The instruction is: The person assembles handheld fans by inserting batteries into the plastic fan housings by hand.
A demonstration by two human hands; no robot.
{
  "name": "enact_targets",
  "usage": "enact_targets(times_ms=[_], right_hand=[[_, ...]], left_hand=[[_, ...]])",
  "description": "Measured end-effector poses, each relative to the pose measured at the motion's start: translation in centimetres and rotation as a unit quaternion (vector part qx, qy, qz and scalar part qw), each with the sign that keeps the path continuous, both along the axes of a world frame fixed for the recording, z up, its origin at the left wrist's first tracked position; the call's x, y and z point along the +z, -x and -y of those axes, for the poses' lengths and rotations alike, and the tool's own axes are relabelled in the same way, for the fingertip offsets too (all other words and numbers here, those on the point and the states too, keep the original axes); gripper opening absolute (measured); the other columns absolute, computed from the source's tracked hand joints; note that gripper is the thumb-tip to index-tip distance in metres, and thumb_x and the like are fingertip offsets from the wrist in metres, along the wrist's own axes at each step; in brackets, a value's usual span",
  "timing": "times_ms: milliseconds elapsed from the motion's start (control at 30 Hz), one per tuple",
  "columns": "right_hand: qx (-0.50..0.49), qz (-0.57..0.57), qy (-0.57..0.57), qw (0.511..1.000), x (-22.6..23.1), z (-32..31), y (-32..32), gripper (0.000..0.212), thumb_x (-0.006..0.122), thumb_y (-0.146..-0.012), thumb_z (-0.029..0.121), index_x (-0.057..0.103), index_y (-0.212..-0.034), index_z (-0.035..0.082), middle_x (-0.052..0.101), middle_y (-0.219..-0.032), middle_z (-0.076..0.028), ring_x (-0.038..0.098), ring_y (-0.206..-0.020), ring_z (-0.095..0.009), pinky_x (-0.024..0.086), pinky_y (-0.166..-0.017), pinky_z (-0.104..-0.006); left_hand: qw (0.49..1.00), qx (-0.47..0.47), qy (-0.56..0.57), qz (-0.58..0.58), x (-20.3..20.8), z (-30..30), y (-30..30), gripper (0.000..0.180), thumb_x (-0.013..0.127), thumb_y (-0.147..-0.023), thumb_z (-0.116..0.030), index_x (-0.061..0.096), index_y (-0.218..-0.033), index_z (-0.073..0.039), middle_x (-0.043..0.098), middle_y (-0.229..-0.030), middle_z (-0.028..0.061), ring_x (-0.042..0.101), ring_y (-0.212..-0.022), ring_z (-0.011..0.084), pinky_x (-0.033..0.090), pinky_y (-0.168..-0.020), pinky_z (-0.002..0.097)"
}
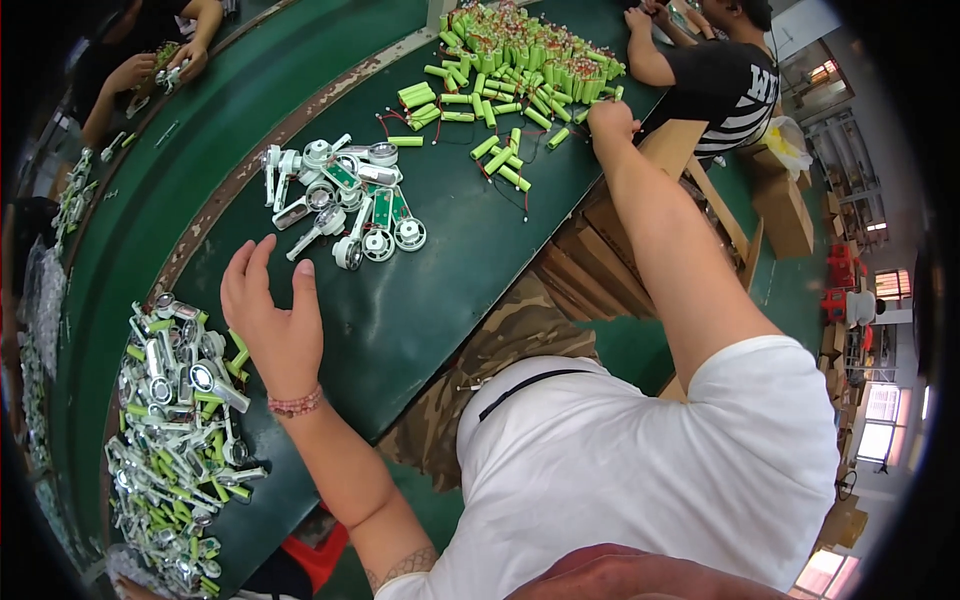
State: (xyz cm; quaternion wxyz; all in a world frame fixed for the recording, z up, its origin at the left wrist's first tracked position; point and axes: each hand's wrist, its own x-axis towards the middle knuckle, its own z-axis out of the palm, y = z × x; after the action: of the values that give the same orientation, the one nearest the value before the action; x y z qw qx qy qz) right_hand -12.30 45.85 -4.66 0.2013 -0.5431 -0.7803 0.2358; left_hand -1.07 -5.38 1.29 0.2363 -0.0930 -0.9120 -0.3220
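My left hand [276, 325], with a beaded bracelet on its wrist, is over the green bench, fingers spread and nothing in them. Just beyond its fingertips lies a loose cluster of white and silver plastic device bodies [345, 195] with round heads, some showing green circuit boards. My right hand [611, 122] reaches to the bench's far right edge, fingers curled; what they hold, if anything, is hidden. Beside it, light-green cylindrical batteries [503, 165] with thin red wires lie scattered, in front of a dense heap of the same batteries [540, 55].
A big pile of white device bodies mixed with green batteries [180, 440] covers the bench at the left. Cardboard boxes [590, 255] stand beside the bench's near edge. A co-worker in a black shirt [715, 85] sits at the far right; another person's hands [170, 70] work across the far left.
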Motion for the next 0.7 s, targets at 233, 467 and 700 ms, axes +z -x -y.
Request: enact_targets(times_ms=[233,467,700], right_hand=[[0.113,-0.013,-0.129,0.985,-2.5,3.2,-1.0,0.043,0.04,-0.094,0.03,0.064,-0.113,0.001,0.045,-0.135,-0.02,0.036,-0.126,-0.047,0.037,-0.1,-0.0561],[0.261,-0.128,-0.121,0.949,-2.3,7.6,-2.8,0.045,0.046,-0.092,0.035,0.06,-0.118,0.001,0.056,-0.124,-0.023,0.046,-0.118,-0.049,0.039,-0.1,-0.0503],[0.15,-0.164,-0.185,0.957,-0.2,4.8,-2.0,0.05,0.056,-0.086,0.028,0.047,-0.131,0.008,0.044,-0.139,-0.016,0.021,-0.136,-0.051,0.035,-0.101,-0.0577]], left_hand=[[1.0,-0.012,0.012,0.002,0.1,-0.4,-0.2,0.038,0.068,-0.084,-0.021,0.061,-0.12,-0.008,0.054,-0.127,0.0146,0.047,-0.121,0.0319,0.034,-0.103,0.0429],[1.0,-0.01,0.027,0.004,0.1,-0.6,-0.1,0.038,0.068,-0.086,-0.022,0.061,-0.121,-0.009,0.054,-0.128,0.0133,0.047,-0.122,0.0303,0.034,-0.103,0.0417],[1.0,-0.018,0.016,0.011,-0.3,-0.8,0.1,0.039,0.068,-0.083,-0.02,0.06,-0.119,-0.007,0.054,-0.125,0.0147,0.048,-0.119,0.0323,0.034,-0.102,0.0436]])
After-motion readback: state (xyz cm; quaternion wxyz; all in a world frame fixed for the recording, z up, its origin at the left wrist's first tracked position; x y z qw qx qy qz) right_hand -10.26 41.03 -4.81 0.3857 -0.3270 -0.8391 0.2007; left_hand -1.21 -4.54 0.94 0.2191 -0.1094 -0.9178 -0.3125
